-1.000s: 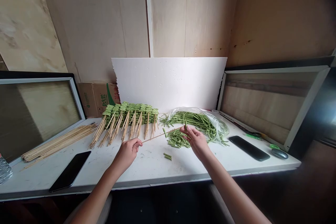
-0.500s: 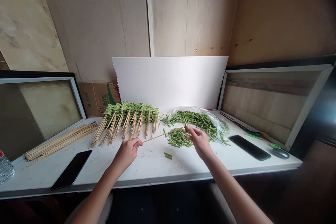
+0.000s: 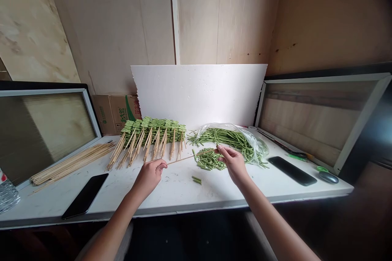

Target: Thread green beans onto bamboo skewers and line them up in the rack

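Observation:
Pinched in my left hand [image 3: 151, 174] is the near end of a thin bamboo skewer [image 3: 181, 159], which points to the right. One short green bean piece [image 3: 194, 155] sits across the skewer partway along. My right hand [image 3: 232, 162] is closed on another small bean piece [image 3: 217, 146] at the skewer's far end; the fingers partly hide it. Below lies a heap of cut bean pieces [image 3: 210, 160], with a few pieces [image 3: 196, 180] apart on the white table [image 3: 171, 195].
Loaded bean skewers [image 3: 153, 130] are stacked at the back left, bare skewers [image 3: 70, 163] left of them. A plastic bag [image 3: 259, 144] holds long beans [image 3: 226, 136]. Two phones [image 3: 85, 195], [image 3: 292, 170], a mouse [image 3: 328, 177] and a bottle [image 3: 7, 193] stand near the sides.
The bean piece in my right hand has tipped from upright to lower in the fingers, by the skewer's end. My left hand stays almost still; the view has shifted slightly.

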`<state>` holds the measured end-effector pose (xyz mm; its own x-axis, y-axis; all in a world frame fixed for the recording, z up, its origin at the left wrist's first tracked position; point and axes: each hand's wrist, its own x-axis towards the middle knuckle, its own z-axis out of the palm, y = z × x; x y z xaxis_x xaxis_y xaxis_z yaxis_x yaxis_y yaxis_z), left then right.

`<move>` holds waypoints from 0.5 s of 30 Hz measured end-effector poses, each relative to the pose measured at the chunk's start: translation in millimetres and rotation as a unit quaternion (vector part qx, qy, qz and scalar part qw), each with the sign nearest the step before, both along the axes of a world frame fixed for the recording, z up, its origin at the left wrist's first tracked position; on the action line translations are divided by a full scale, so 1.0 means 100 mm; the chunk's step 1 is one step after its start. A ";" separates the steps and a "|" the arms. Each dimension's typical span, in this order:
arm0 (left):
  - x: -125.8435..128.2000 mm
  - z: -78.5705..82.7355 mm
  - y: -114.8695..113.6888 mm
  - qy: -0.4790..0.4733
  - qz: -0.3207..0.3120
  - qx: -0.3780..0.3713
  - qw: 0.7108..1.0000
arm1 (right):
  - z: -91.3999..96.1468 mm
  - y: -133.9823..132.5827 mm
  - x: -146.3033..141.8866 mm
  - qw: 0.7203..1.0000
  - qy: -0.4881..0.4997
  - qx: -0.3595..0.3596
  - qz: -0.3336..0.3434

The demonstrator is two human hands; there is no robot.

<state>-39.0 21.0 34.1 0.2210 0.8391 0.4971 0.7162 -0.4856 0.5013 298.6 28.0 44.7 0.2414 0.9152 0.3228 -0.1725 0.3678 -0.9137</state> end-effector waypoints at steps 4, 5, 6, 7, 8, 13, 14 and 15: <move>0.03 -0.01 0.00 -0.009 0.000 0.008 1.000 | -0.05 0.03 -0.03 1.000 0.014 -0.006 -0.006; 0.04 -0.01 0.00 -0.011 0.000 0.014 1.000 | -0.07 0.04 -0.04 1.000 0.019 -0.003 -0.013; 0.05 -0.01 -0.01 -0.013 -0.001 0.020 1.000 | -0.08 0.04 -0.06 0.999 0.026 0.001 -0.023; 0.07 -0.02 -0.01 -0.017 -0.001 0.026 1.000 | -0.10 0.04 -0.08 0.999 0.035 0.004 -0.034; 0.09 -0.02 -0.02 -0.022 -0.002 0.030 0.999 | -0.10 0.03 -0.11 0.998 0.047 0.007 -0.047; 0.21 -0.05 -0.08 -0.067 0.002 0.039 0.997 | -0.07 -0.06 -0.22 0.989 0.106 0.001 -0.103; 0.23 -0.06 -0.08 -0.076 0.002 0.041 0.996 | -0.05 -0.08 -0.24 0.988 0.111 0.000 -0.106; 0.25 -0.07 -0.09 -0.084 0.001 0.042 0.996 | -0.03 -0.10 -0.25 0.988 0.116 -0.001 -0.106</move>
<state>-13.7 12.3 27.1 0.1280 0.7937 0.5947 0.6269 -0.5294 0.5716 273.6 18.0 42.1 0.4951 0.8365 0.2348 -0.2966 0.4168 -0.8593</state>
